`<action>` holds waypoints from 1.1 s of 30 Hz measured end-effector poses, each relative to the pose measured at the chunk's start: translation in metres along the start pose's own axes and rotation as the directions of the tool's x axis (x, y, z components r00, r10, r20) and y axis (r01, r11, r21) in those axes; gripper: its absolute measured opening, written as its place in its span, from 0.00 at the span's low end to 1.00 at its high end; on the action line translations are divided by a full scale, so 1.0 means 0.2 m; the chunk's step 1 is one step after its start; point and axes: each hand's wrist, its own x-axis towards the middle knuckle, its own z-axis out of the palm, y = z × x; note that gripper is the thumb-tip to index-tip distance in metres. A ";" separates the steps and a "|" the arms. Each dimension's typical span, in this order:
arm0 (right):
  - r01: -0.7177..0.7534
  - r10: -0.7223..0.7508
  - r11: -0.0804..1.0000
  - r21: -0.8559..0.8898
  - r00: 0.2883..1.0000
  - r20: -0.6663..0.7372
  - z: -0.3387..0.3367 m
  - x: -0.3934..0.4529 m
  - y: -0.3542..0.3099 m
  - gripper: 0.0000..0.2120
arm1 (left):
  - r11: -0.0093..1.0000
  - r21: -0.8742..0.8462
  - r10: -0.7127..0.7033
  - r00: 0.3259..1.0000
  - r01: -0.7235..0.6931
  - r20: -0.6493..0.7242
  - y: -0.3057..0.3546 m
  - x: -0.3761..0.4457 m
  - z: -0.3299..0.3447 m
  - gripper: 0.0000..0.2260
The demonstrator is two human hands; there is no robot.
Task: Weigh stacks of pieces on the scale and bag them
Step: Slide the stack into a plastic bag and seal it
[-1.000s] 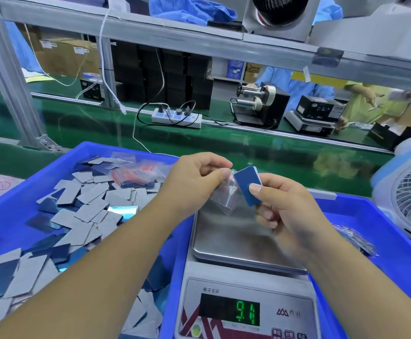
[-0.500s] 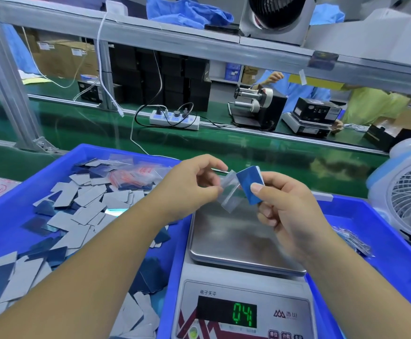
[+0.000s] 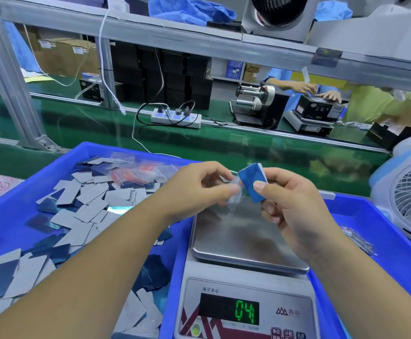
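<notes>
The right hand [image 3: 295, 206] pinches the thin blue stack of rectangular pieces [image 3: 252, 184], long axis tilted down-left toward the small clear plastic bag [image 3: 235, 195]; the left hand [image 3: 199, 189] pinches that bag just beside it.

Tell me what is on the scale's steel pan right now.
Nothing rests on the visible steel pan; the right hand hides its right edge. Both hands hold the small clear bag and stack of blue pieces above it.

Both forearms bare to frame edge, no sleeves, no gloves. L hand [image 3: 194, 189] & R hand [image 3: 295, 211]: no rings, watch or bands seen. Nails short, unpainted where visible. No marks seen on arms.
</notes>
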 end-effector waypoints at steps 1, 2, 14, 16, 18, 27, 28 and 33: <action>0.003 -0.003 1.000 -0.006 1.000 0.003 0.00 0.00 0.00 0.08 | 1.000 0.030 0.006 1.000 -0.006 -0.010 -0.01 0.00 0.00 0.11; 0.008 -0.008 1.000 -0.013 1.000 0.010 0.00 0.00 0.00 0.09 | 0.998 0.059 0.014 1.000 -0.012 -0.026 -0.01 0.00 0.01 0.10; 0.061 -0.058 0.994 -0.091 0.998 0.034 -0.02 -0.01 -0.01 0.09 | 0.993 0.118 0.035 0.999 -0.030 -0.039 -0.02 0.00 0.01 0.05; 0.068 -0.061 0.991 -0.112 0.996 0.063 -0.02 -0.01 -0.02 0.08 | 0.995 0.101 0.026 0.996 -0.018 -0.084 -0.01 0.00 0.00 0.06; 0.068 -0.058 0.988 -0.135 0.996 0.075 -0.01 -0.01 -0.02 0.09 | 0.999 0.044 0.029 0.993 -0.024 -0.115 0.01 0.00 0.00 0.07; 0.166 -0.164 0.949 -0.270 0.986 0.029 -0.03 -0.01 -0.03 0.12 | 0.999 -0.040 -0.013 0.997 0.010 -0.081 0.01 0.00 -0.01 0.12; 0.185 -0.186 0.936 -0.301 0.982 0.025 -0.04 -0.01 -0.03 0.13 | 1.000 -0.005 -0.021 0.999 0.021 -0.047 0.00 0.00 -0.01 0.14; 0.301 -0.323 0.777 -0.552 0.944 0.060 -0.03 -0.02 -0.02 0.12 | 0.958 0.288 0.001 1.000 -0.006 0.015 0.03 -0.01 0.02 0.17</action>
